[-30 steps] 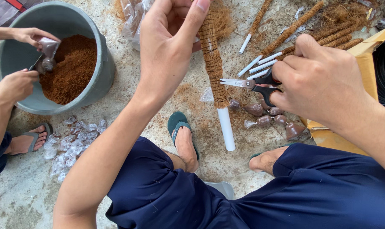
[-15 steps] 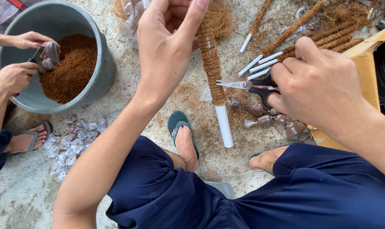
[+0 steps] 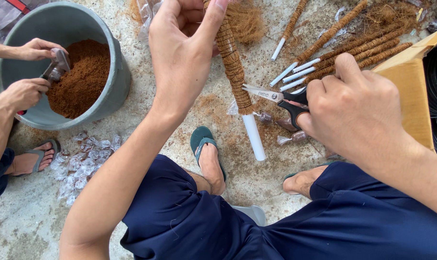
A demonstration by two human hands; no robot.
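Observation:
My left hand [image 3: 182, 53] grips the upper end of a white pipe wrapped in brown coir rope [image 3: 234, 65], holding it upright over the floor; the bare white lower end [image 3: 253, 137] hangs free. My right hand [image 3: 355, 108] holds black-handled scissors [image 3: 276, 96], with the blades pointing left and their tips against the coir wrapping near its lower edge. Both hands sit above my knees in dark blue shorts.
Another person's two hands [image 3: 28, 70] hold a small clear bag over a grey tub [image 3: 115, 77] of brown coir dust at the left. Filled small bags [image 3: 81, 161] lie on the floor. Several finished coir poles [image 3: 353, 48] lie at the back right, beside a cardboard box [image 3: 411, 89].
The other person's hands with the small bag have shifted slightly right over the tub. My hands, the pole and the scissors have hardly moved.

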